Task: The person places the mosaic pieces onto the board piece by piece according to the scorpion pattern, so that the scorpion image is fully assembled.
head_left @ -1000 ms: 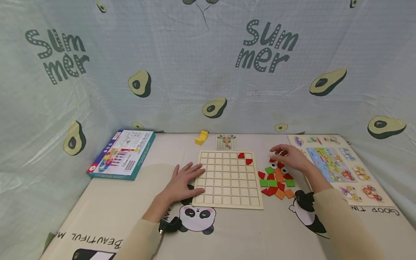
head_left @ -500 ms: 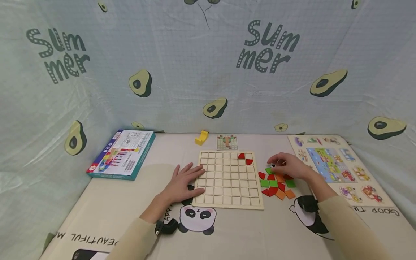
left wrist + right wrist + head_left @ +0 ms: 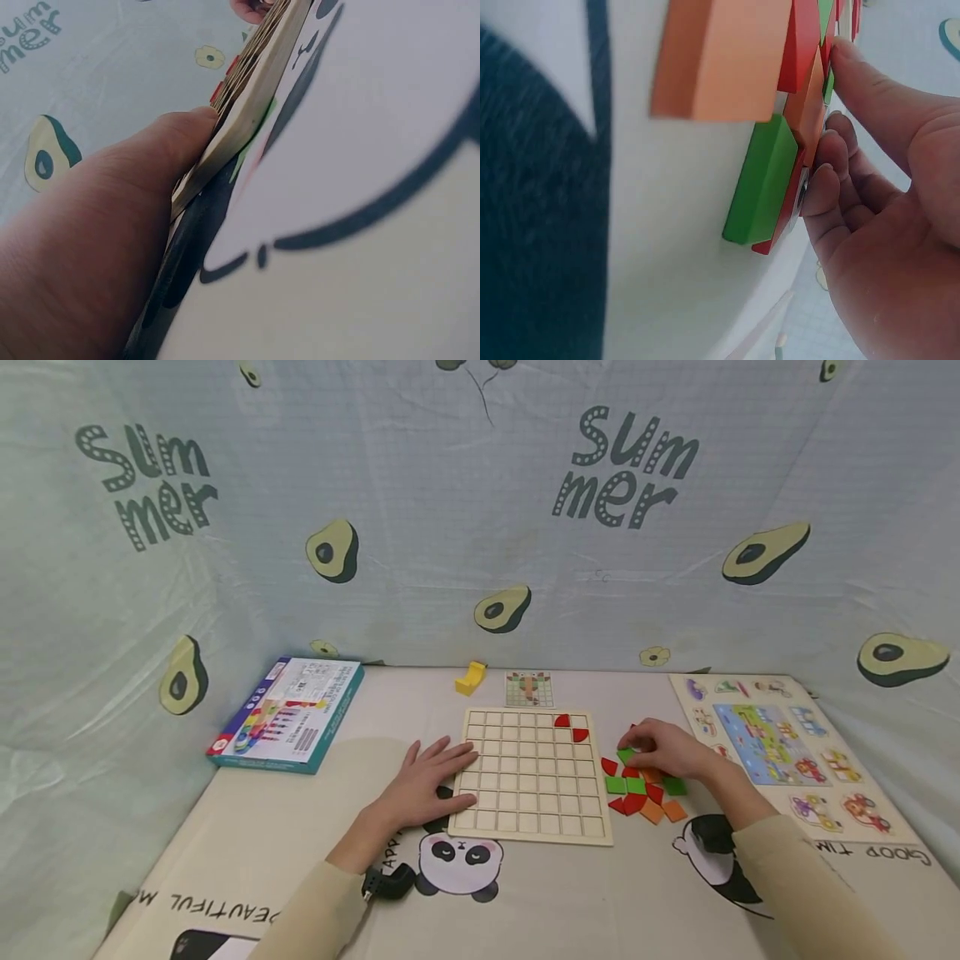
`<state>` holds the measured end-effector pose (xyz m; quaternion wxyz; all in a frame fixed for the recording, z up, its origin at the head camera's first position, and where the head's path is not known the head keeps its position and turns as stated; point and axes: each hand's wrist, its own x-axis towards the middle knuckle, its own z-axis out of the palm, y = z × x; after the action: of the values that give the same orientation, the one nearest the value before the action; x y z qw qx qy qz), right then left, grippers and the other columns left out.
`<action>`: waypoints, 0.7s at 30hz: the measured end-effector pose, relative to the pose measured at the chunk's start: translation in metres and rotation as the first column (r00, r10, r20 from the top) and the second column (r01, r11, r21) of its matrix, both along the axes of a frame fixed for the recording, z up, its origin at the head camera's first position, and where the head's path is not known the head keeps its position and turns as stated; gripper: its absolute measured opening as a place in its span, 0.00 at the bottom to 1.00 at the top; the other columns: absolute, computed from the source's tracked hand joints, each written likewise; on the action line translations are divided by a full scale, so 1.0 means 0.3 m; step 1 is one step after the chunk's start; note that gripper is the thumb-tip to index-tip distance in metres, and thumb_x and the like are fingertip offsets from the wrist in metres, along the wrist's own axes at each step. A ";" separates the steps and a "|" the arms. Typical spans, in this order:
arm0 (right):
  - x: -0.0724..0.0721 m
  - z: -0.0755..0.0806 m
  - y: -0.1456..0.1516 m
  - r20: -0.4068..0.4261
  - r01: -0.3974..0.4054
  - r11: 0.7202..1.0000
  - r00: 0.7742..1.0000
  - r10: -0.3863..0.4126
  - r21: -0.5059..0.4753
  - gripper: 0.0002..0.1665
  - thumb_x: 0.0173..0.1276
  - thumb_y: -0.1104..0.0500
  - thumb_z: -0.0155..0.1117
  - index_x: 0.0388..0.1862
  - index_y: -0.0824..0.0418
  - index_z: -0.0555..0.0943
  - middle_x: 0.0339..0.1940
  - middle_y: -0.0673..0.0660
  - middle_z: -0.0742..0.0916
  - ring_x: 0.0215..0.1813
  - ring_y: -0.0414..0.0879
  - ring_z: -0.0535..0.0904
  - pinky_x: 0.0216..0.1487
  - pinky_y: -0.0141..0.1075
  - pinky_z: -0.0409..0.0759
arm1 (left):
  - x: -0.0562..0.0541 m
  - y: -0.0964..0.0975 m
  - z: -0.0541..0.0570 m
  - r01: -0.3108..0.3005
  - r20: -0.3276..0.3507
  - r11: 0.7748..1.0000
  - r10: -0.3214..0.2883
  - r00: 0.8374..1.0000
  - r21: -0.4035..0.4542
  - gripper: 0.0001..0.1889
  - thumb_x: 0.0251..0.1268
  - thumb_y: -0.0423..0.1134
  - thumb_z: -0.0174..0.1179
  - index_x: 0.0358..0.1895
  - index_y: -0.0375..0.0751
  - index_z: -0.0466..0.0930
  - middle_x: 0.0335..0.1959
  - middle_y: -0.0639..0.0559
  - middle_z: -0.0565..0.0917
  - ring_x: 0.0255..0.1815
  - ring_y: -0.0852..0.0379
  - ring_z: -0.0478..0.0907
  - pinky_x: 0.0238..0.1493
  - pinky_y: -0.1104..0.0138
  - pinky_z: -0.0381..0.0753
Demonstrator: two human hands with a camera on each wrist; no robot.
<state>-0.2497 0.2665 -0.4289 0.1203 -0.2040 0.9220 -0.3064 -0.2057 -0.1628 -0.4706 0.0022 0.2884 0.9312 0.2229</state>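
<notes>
In the head view, a square wooden grid board point(image 3: 529, 777) lies in the middle of the table, with two red quarter-round tiles point(image 3: 581, 736) in its upper right cells. My left hand point(image 3: 427, 783) rests with spread fingers on the board's left edge; in the left wrist view its thumb point(image 3: 176, 139) lies against the rim. Right of the board, my right hand point(image 3: 663, 748) reaches over a pile of loose tiles point(image 3: 635, 801), thumb and fingertips at either side of a green tile point(image 3: 626, 755). Beneath that hand, tiles with eyes are mostly hidden.
A small pattern card point(image 3: 528, 689) and a yellow block point(image 3: 471, 679) lie behind the board. At the back left is a flat box point(image 3: 288, 718). A picture puzzle board point(image 3: 795, 752) lies at the right. Orange tiles point(image 3: 727, 60) sit near the right wrist camera.
My right hand has come down and toward me from the far end of the pile, onto the green tile. The left hand stays on the board, and the head view has shifted slightly.
</notes>
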 end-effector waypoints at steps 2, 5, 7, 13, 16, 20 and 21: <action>0.000 -0.002 -0.001 0.006 0.013 1.000 1.000 -0.013 0.006 0.10 0.68 0.62 0.70 0.47 0.63 0.85 0.42 0.55 0.80 0.44 0.51 0.73 0.45 0.41 0.77 | 0.000 0.000 -0.002 -0.002 -0.001 1.000 0.002 1.000 -0.009 0.38 0.66 0.64 0.60 0.76 0.52 0.68 0.78 0.55 0.64 0.81 0.44 0.49 0.74 0.38 0.36; -0.002 -0.005 -0.001 0.012 0.016 1.000 1.000 -0.016 0.000 0.10 0.68 0.62 0.71 0.46 0.63 0.84 0.41 0.55 0.79 0.44 0.52 0.73 0.47 0.43 0.77 | -0.002 0.000 -0.003 -0.002 -0.004 1.000 0.002 1.000 -0.010 0.38 0.66 0.64 0.60 0.76 0.51 0.68 0.77 0.55 0.65 0.81 0.44 0.49 0.74 0.37 0.36; -0.003 -0.010 -0.001 0.020 0.029 0.999 0.999 -0.029 -0.013 0.09 0.68 0.62 0.71 0.45 0.61 0.82 0.40 0.54 0.79 0.43 0.51 0.74 0.47 0.43 0.77 | -0.003 0.002 -0.004 -0.001 -0.007 1.000 0.001 1.000 -0.010 0.38 0.67 0.64 0.60 0.76 0.51 0.68 0.77 0.55 0.65 0.80 0.44 0.50 0.74 0.37 0.37; -0.006 -0.022 0.002 0.004 0.037 0.998 0.999 -0.037 -0.042 0.08 0.67 0.63 0.71 0.42 0.60 0.80 0.34 0.52 0.79 0.39 0.50 0.74 0.42 0.41 0.76 | -0.006 0.003 -0.009 -0.003 -0.003 1.000 0.003 1.000 -0.016 0.38 0.66 0.64 0.59 0.76 0.52 0.68 0.78 0.55 0.64 0.81 0.44 0.49 0.74 0.37 0.36; -0.010 -0.018 0.002 -0.008 0.033 0.999 0.999 -0.034 -0.042 0.06 0.69 0.62 0.69 0.41 0.59 0.80 0.34 0.52 0.80 0.40 0.49 0.74 0.42 0.40 0.76 | -0.006 0.003 -0.008 -0.003 0.001 1.000 0.003 1.000 -0.011 0.38 0.66 0.64 0.59 0.76 0.52 0.68 0.78 0.55 0.64 0.81 0.44 0.48 0.74 0.38 0.36; -0.017 0.001 0.000 -0.012 0.029 0.998 0.999 -0.030 -0.053 0.03 0.72 0.62 0.67 0.42 0.59 0.81 0.36 0.52 0.81 0.42 0.50 0.75 0.44 0.40 0.77 | -0.004 0.002 -0.006 0.000 0.004 1.000 0.000 1.000 -0.006 0.38 0.67 0.64 0.59 0.76 0.52 0.68 0.78 0.55 0.64 0.81 0.44 0.48 0.74 0.37 0.35; -0.020 0.007 -0.001 -0.009 0.028 0.998 1.000 -0.029 -0.061 0.03 0.72 0.62 0.66 0.42 0.60 0.81 0.36 0.52 0.81 0.42 0.50 0.74 0.43 0.40 0.77 | -0.004 0.001 -0.007 0.000 0.007 1.000 0.000 1.000 -0.009 0.38 0.67 0.64 0.59 0.76 0.52 0.67 0.78 0.55 0.64 0.81 0.44 0.48 0.74 0.38 0.35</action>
<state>-0.2557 0.2661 -0.4269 0.1050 -0.1959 0.9157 -0.3349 -0.2070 -0.1625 -0.4726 0.0065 0.2875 0.9322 0.2198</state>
